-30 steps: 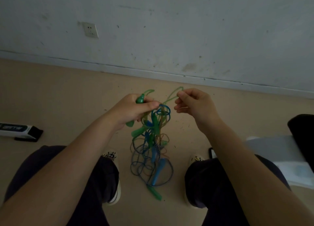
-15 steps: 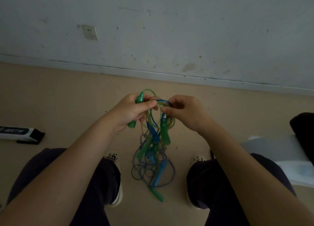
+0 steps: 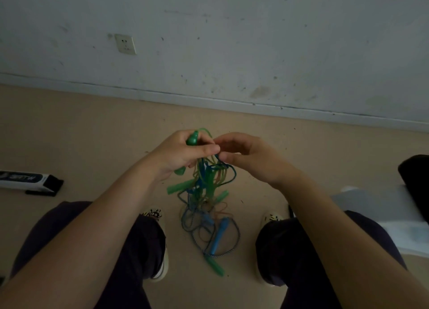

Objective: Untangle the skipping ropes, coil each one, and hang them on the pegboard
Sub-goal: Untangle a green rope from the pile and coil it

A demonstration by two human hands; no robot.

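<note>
Step in hand, as judged: untangling, early stage; nothing is coiled yet and no pegboard is showing in this view.

The left hand [image 3: 183,153] is gripping a green handle [image 3: 192,139], fingers curled round it, its top end poking out above the fist and its lower end below the palm. The right hand [image 3: 246,156] is working at the top of the knot, fingertips curled in and pinching cords just beside the left thumb; exactly which strand it is pinching cannot be told.

To do this well, as I judge it: the left hand should be keeping the held handle as a fixed end while the right is following that one green cord down, loosening loops rather than pulling hard, since tension will likely be tightening the knot. Feeding a free handle back through a loop is probably safer than tugging.

The tangle of skipping ropes [image 3: 206,192] is hanging from both hands between the knees, its lower part lying on the floor [image 3: 92,127]. Translucent green cords are mixing with a blue one and a blue-and-white braided rope [image 3: 235,239]. A blue handle [image 3: 218,238] and another green handle [image 3: 214,265] are lying at the bottom; one more green handle [image 3: 180,186] is sticking out to the left, mid-height.
</note>
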